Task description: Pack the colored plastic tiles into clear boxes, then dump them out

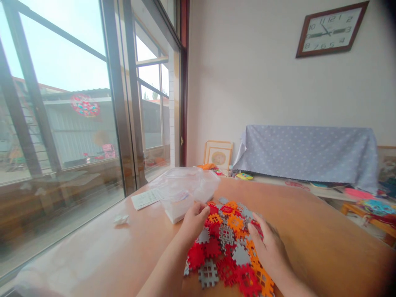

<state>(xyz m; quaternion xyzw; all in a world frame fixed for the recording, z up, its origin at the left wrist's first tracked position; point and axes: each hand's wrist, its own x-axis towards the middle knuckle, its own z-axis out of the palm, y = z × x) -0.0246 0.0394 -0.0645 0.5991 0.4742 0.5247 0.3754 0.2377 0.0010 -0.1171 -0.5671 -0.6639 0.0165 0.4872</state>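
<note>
A heap of flat, notched interlocking plastic tiles [227,247] in red, orange and grey lies on the table in front of me. Some have a grid-like middle, others are solid. My left hand [195,215] is at the heap's far left edge, thumb and forefinger close together beside red tiles; whatever is between them is hidden. Along the right side of the heap rests my right hand [269,241], thumb and fingers apart. A red tile [257,228] shows in the gap by its thumb and forefinger.
Behind my left hand stands a clear plastic box [176,206]. A printed paper [144,199] and a small whitish crumpled item [121,220] lie left of it on the wooden table [297,214]. Windows [71,95] flank the left. A grey-blue cloth [309,154] drapes something by the wall.
</note>
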